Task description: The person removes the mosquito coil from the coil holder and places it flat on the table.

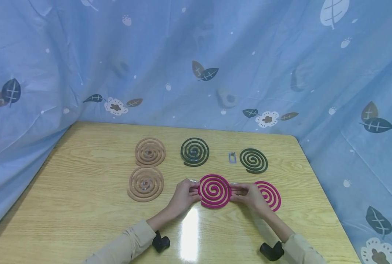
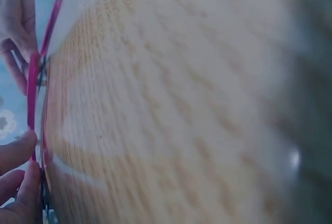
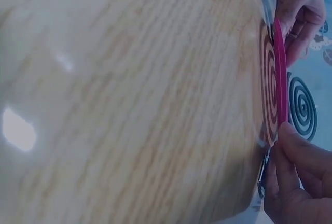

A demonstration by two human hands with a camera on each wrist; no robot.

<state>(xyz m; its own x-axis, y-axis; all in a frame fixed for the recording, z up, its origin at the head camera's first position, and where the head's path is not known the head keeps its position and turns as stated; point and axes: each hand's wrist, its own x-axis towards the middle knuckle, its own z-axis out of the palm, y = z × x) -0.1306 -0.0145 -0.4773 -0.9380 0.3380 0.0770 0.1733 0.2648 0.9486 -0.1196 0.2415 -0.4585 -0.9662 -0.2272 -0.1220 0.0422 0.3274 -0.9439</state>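
A magenta mosquito coil [image 1: 214, 188] is held flat between both hands, near the middle of the table. My left hand [image 1: 184, 196] pinches its left rim and my right hand [image 1: 250, 197] pinches its right rim. In the right wrist view the coil [image 3: 281, 73] shows edge-on, a little above the tabletop, which mirrors its spiral. The left wrist view also shows the coil [image 2: 31, 94] edge-on between the fingertips. A second magenta coil [image 1: 277, 200] lies to the right, partly hidden by my right hand. Slivers of shiny metal show beside the fingers of each hand.
Two brown coils [image 1: 150, 152] lie one behind the other at left, with small metal pieces at their centres. Behind the held coil is a dark green coil [image 1: 194, 165]; another green coil [image 1: 253, 160] lies right of a small metal stand [image 1: 232, 157]. A blue patterned curtain [image 1: 169, 55] surrounds the table.
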